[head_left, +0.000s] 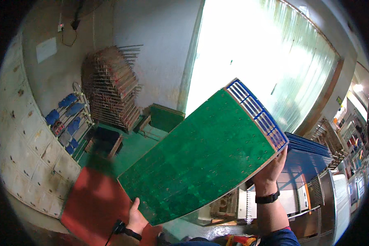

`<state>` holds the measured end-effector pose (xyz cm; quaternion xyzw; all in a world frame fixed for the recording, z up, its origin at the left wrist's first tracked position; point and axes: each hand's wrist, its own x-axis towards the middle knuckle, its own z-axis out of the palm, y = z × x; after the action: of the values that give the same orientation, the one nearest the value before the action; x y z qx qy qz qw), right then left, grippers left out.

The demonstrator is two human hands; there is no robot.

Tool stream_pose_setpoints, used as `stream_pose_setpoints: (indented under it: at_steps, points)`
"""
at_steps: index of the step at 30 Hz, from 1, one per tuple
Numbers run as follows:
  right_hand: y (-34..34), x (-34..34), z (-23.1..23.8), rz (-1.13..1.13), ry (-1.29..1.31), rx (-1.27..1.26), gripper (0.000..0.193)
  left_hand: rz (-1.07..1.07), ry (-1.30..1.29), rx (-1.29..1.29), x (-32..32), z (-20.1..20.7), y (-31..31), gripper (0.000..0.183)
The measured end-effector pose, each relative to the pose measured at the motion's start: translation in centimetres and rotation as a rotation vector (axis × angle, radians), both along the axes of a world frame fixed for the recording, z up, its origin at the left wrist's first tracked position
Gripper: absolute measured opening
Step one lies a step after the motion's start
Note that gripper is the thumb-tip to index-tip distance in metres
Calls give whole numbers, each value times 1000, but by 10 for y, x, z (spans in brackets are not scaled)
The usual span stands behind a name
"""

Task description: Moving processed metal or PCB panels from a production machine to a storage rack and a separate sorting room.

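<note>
A large green board (201,156) with worn wooden edges and a speckled face is held up slantwise in front of me. Along its far right end runs a blue slotted rack-like piece (258,115); whether it is fixed to the board I cannot tell. My left hand (136,219) is closed on the near left corner, thumb on the green face. Under the right corner, my right hand (270,168) grips the edge, its fingers partly hidden by the board. Both wrists wear dark bands.
Blue stacked panels (307,158) stand beyond my right hand. A tall pile of wooden frames (112,88) leans by the far wall, near a shoe rack (71,119) and a low stool (104,141). Pale lockers (33,151) line the left. A red mat (90,205) covers floor below.
</note>
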<state>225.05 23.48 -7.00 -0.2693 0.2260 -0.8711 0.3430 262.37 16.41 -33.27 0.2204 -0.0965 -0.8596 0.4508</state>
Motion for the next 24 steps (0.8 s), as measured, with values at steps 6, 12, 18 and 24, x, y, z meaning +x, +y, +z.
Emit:
stream_pose_setpoints:
  at_steps: [6,12,18,24]
  points:
    - [-73,-33,-54,124,-130,-156,68,47,-115,-132,-15,-12,-52,59]
    - [-172,-90,-125,277,-186,436,51,101,-82,118,-65,-3,-128,44]
    - [-336,-154,-178,276,-32,574,27,143,-447,287,-108,-56,-235,40]
    - [-494,-227,-144,154,47,539,22,-41,-805,197,-176,-122,-368,36]
